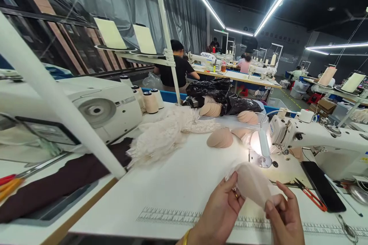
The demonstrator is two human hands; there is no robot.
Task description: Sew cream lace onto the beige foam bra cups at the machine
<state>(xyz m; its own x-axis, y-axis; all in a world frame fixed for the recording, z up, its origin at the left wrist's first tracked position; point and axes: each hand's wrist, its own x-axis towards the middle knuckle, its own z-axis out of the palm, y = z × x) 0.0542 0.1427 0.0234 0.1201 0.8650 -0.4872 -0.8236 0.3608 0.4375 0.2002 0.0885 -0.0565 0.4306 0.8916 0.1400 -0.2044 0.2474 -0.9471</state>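
Observation:
A sheer, pale bra cup (253,184) is stretched between my hands above the front of the white table (172,183). My left hand (220,207) pinches its left edge between thumb and fingers. At the lower right edge, the thumb and fingers of my right hand (285,211) are closed on it, with the index finger raised. Just beyond stands the sewing machine (301,132), its lamp (263,142) lit over the needle area. Stacked beige cups (220,138) lie behind the held one, and a heap of white lace (163,130) is to the left.
Orange-handled snips (314,200), a black phone (323,187) and a pen-like rod (343,195) lie at right. A ruler strip (169,216) runs along the front edge. Thread cones (151,102), a white post (166,34) and another machine (94,109) stand left. A co-worker (176,67) sits beyond.

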